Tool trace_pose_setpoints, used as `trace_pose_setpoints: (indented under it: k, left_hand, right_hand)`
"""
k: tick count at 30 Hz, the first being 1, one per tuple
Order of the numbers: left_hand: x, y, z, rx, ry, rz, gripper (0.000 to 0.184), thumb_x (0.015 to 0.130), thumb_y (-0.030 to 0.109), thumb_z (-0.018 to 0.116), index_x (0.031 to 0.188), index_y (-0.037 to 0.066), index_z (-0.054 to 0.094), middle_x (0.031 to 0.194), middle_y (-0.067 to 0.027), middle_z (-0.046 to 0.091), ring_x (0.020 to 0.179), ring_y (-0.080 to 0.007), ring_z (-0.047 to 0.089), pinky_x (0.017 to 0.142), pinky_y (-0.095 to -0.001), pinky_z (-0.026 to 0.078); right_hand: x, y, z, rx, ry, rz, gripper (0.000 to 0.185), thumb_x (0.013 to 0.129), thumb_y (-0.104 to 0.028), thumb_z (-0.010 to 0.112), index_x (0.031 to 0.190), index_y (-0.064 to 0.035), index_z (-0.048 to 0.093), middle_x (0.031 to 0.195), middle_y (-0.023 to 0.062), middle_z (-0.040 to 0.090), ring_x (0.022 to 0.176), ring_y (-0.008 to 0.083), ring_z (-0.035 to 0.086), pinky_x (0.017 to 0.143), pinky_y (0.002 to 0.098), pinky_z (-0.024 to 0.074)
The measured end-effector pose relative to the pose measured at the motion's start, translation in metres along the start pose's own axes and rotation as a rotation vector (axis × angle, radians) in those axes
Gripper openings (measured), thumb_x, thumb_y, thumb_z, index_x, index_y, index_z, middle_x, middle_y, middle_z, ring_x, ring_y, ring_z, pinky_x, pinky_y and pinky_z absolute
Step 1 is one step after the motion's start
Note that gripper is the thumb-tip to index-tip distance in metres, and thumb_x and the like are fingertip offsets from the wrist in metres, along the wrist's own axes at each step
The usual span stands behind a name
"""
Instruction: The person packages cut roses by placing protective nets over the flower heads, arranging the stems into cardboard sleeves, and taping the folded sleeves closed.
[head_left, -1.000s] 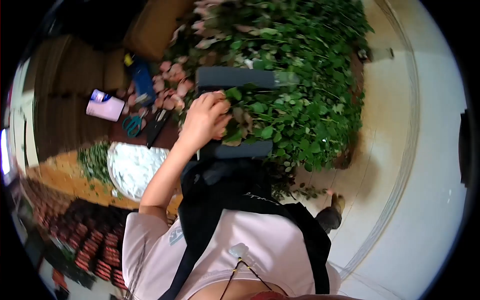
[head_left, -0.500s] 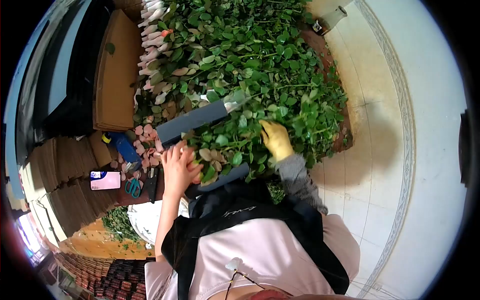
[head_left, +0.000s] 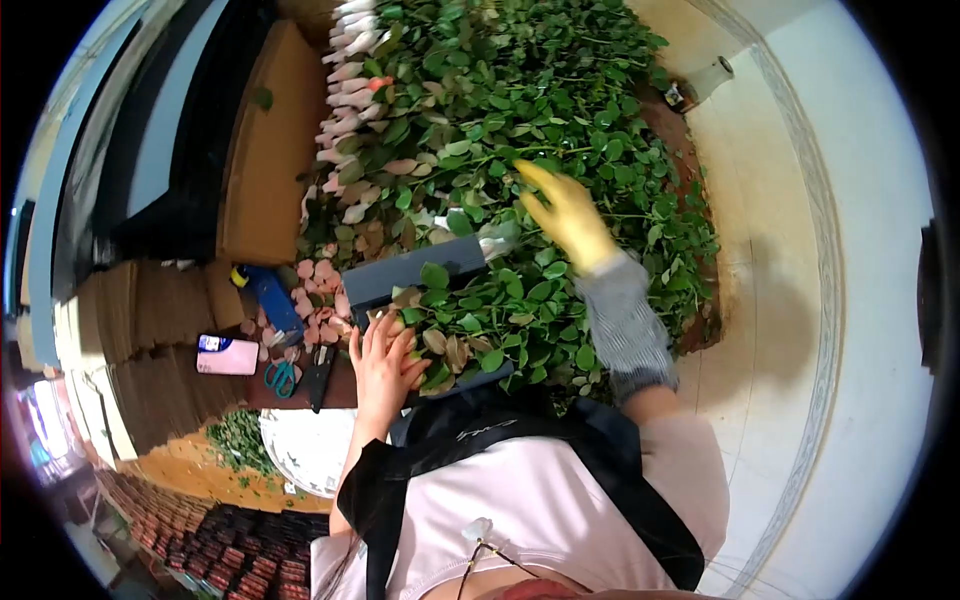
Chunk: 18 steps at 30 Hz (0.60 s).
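Note:
My left hand (head_left: 385, 362), bare, rests with extended fingers against the bloom end of a bunch of leafy rose stems (head_left: 470, 330). Only slivers of the blooms show around the fingers. The bunch lies in a dark grey holder, whose far wall (head_left: 412, 274) rises beyond the leaves and whose near edge (head_left: 485, 380) is by my apron. My right hand (head_left: 570, 215), in a yellow glove, hovers over a large pile of rose stems (head_left: 520, 110), its index finger and thumb apart. Nothing shows in its grasp. White-wrapped blooms (head_left: 350, 95) line the pile's left side.
Pink petals (head_left: 322, 300) litter the table beside a blue tool (head_left: 272, 300). Teal scissors (head_left: 281, 378), a black tool (head_left: 318, 377) and a pink phone (head_left: 227, 356) lie near the left edge. Stacked cardboard (head_left: 165, 400) and a cardboard box (head_left: 262, 150) stand left.
My right hand has moved away from the bunch, forward over the stem pile. My left hand stays at the bloom end. The whole view has shifted slightly.

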<state>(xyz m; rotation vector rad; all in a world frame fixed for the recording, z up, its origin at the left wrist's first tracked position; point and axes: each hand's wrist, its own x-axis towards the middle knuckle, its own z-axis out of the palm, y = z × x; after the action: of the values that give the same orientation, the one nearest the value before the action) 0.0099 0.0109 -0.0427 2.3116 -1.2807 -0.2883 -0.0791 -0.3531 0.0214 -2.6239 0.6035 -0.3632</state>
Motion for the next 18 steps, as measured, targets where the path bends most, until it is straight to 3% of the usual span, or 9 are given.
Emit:
trace_pose_setpoints:
  k: [1,2,4,6,10,12,14,16,18]
  left_hand:
    - [0.0,0.0,0.0,0.002,-0.008,-0.003,0.054,0.076,0.032,0.084,0.123,0.013,0.066,0.144,-0.0107,0.049,0.138,-0.032,0.043,0.118,-0.0558,0.023]
    - [0.0,0.001,-0.001,0.003,-0.016,-0.008,0.054,0.076,0.032,0.084,0.123,0.013,0.066,0.144,-0.0105,0.049,0.139,-0.0318,0.042,0.118,-0.0558,0.024]
    - [0.0,0.0,0.0,0.035,-0.025,0.017,0.054,0.077,0.033,0.084,0.124,0.013,0.066,0.146,-0.0109,0.047,0.14,-0.0323,0.041,0.118,-0.0557,0.025]
    - [0.0,0.0,-0.001,0.056,-0.038,0.007,0.054,0.078,0.033,0.084,0.125,0.013,0.066,0.148,-0.0113,0.046,0.141,-0.0331,0.04,0.118,-0.056,0.025]
    - [-0.001,0.001,0.002,0.051,0.009,0.008,0.055,0.075,0.033,0.084,0.123,0.014,0.067,0.145,-0.0098,0.049,0.14,-0.0318,0.041,0.116,-0.0559,0.026]
    - [-0.001,0.002,0.001,0.068,0.015,0.013,0.055,0.075,0.032,0.084,0.124,0.013,0.067,0.145,-0.01,0.049,0.14,-0.0325,0.04,0.116,-0.0556,0.026]
    - [-0.002,0.001,-0.005,0.055,0.019,0.03,0.057,0.074,0.03,0.084,0.125,0.011,0.065,0.147,-0.0114,0.048,0.14,-0.0347,0.04,0.116,-0.0551,0.026]
    - [-0.006,0.0,-0.011,0.003,0.019,0.003,0.058,0.076,0.025,0.083,0.129,0.011,0.063,0.148,-0.0124,0.047,0.141,-0.037,0.038,0.116,-0.0543,0.027]
    - [-0.006,0.005,-0.028,-0.121,0.116,0.016,0.049,0.08,0.02,0.079,0.125,0.008,0.063,0.142,-0.0157,0.053,0.134,-0.0363,0.046,0.11,-0.0522,0.036]
  right_hand:
    - [0.03,-0.007,0.01,0.016,0.005,0.036,0.048,0.091,-0.017,0.067,0.137,-0.0086,0.057,0.124,0.0169,0.067,0.11,0.0339,0.064,0.099,0.0431,0.0486]
    - [0.055,0.01,0.037,-0.277,0.208,-0.219,0.046,0.087,-0.014,0.068,0.132,-0.0096,0.06,0.12,0.0154,0.067,0.115,0.0318,0.061,0.104,0.042,0.0461]
    - [0.09,0.045,0.093,-0.685,0.147,-0.113,0.027,0.088,-0.009,0.06,0.113,-0.0134,0.067,0.113,0.007,0.068,0.119,0.0244,0.059,0.106,0.0415,0.0417]
    - [0.112,0.05,0.106,-0.632,-0.09,0.018,0.015,0.086,-0.01,0.062,0.098,-0.0133,0.069,0.104,0.0048,0.069,0.115,0.0238,0.06,0.105,0.04,0.0425]
    - [0.121,0.012,0.063,-0.497,0.539,-0.36,0.009,0.084,-0.007,0.063,0.088,-0.0112,0.071,0.106,0.0069,0.073,0.102,0.0249,0.067,0.096,0.0424,0.0484]
    - [0.112,0.018,0.025,-0.508,0.204,-0.251,0.016,0.083,-0.004,0.063,0.094,-0.0098,0.073,0.1,0.0105,0.074,0.095,0.0276,0.07,0.087,0.0395,0.0536]
    - [0.085,0.046,-0.001,-0.344,0.367,-0.274,0.022,0.081,-0.005,0.066,0.101,-0.008,0.074,0.091,0.013,0.073,0.084,0.0313,0.07,0.075,0.0405,0.0562]
    - [0.05,0.038,-0.054,-0.342,0.283,-0.409,0.021,0.083,-0.009,0.07,0.104,-0.0081,0.074,0.079,0.0146,0.068,0.075,0.0328,0.066,0.065,0.044,0.0515]
    - [0.006,0.03,-0.093,-0.431,0.083,-0.26,0.013,0.084,-0.005,0.07,0.098,-0.0049,0.068,0.079,0.0166,0.065,0.074,0.0371,0.062,0.064,0.0467,0.0471]
